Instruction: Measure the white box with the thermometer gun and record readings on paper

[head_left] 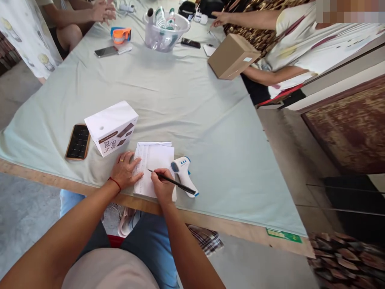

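Note:
My right hand [163,186] grips a black pen [177,183], its tip touching or just over the paper. Beneath it lies a stack of white paper sheets [154,157] with rows of faint writing on the left part. My left hand [125,170] rests flat with fingers spread, fingertips on the sheets' left edge. Just right of the papers is a white and blue infrared thermometer [184,176], lying on its side partly behind the pen. A white box [112,124] with brown print stands beyond my left hand.
A phone [78,141] lies left of the white box. Farther off are a clear plastic tub [166,40] with bottles, an orange item [120,35] and another phone [106,51]. At the right a person's arm is by a cardboard box [230,57]. Another person's hands [103,11] show at upper left.

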### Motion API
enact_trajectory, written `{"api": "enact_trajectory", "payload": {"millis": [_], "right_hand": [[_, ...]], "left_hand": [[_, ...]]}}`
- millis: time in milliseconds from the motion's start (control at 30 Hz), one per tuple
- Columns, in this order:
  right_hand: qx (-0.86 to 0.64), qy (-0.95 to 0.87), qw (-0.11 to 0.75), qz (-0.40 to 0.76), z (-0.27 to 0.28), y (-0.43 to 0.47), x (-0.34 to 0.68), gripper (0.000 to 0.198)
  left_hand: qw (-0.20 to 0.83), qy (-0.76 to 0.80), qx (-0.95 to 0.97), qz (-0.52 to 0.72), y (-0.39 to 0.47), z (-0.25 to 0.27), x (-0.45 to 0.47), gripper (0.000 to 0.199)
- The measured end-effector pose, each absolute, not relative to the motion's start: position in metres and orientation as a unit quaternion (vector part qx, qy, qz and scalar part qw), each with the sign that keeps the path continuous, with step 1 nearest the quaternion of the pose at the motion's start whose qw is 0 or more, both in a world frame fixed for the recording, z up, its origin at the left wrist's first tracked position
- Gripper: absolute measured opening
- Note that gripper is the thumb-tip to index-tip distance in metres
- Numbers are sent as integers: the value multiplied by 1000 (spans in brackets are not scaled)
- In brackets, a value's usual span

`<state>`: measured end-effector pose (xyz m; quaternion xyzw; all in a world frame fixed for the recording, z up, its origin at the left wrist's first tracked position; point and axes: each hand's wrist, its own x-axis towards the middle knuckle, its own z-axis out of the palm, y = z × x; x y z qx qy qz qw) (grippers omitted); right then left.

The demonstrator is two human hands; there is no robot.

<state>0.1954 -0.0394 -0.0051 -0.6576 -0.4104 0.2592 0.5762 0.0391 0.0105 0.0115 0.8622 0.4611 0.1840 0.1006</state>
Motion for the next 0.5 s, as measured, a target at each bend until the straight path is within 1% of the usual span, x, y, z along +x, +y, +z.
{"api": "enact_trajectory", "payload": {"millis": [133,500], "right_hand": [[-661,-435,566,231,-5,-42,194,12],[-666,-470,528,238,-7,-42,194,12]], "left_hand": [[112,461,862,179,10,12,40,52],[114,459,863,179,11,12,41,51]]}}
